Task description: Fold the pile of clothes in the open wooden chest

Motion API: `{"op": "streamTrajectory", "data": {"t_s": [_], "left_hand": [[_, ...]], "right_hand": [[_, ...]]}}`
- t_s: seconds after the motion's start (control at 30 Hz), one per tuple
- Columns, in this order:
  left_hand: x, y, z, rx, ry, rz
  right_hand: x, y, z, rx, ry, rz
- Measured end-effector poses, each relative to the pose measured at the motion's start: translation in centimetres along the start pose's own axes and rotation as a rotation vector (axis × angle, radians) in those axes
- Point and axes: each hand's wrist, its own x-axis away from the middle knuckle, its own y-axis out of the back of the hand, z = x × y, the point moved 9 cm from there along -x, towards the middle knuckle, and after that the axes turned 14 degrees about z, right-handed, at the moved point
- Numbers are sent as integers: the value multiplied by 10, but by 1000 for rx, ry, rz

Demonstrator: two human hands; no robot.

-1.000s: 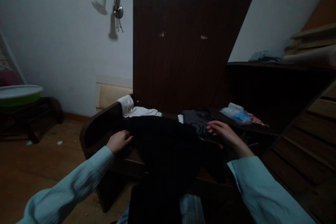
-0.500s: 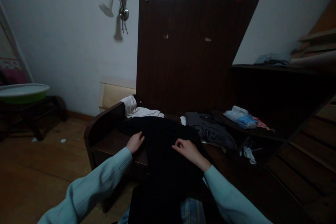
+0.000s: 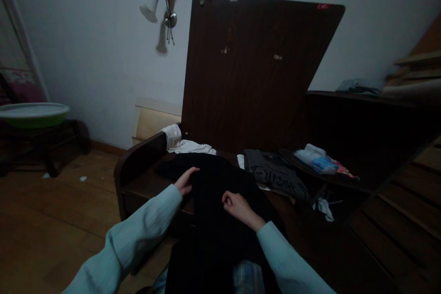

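Note:
A black garment (image 3: 220,220) is spread over a dark wooden bench seat (image 3: 143,183) and comes down toward my lap. Too little light falls on it to tell its exact kind. At the garment's left edge lies my left hand (image 3: 185,182), fingers stretched out and touching the cloth. My right hand (image 3: 238,207) is over the middle of it, thumb and fingers curled into a pinch that appears to hold a bit of the fabric. Behind, a white cloth (image 3: 189,146) drapes over the bench's back left corner. A folded dark grey shirt (image 3: 274,172) with black lettering lies to the right.
An upright dark wooden panel (image 3: 255,73) stands behind the bench. On the right, a plastic packet (image 3: 315,158) rests on a dark shelf. A green basin (image 3: 37,119) sits on a low stool at far left. A wall lamp (image 3: 168,19) hangs above.
My left hand has moved slightly right, its fingers now more stretched out along the cloth. My right hand has shifted a little left and down, its fingers more curled. The view has tilted slightly.

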Motion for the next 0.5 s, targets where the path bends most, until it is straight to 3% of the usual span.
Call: {"op": "streamTrajectory", "data": {"t_s": [0.07, 0.13, 0.3, 0.4, 0.5], "left_hand": [[4, 3, 4, 202, -3, -24], [9, 10, 3, 270, -32, -57], [34, 38, -14, 69, 21, -191], [54, 53, -39, -113, 25, -256], [72, 57, -61, -237, 32, -217]], "right_hand": [[3, 0, -1, 29, -10, 2], [9, 3, -2, 82, -13, 7], [31, 24, -6, 192, 8, -31], [44, 61, -13, 191, 41, -139], [62, 120, -33, 207, 34, -364]]}}
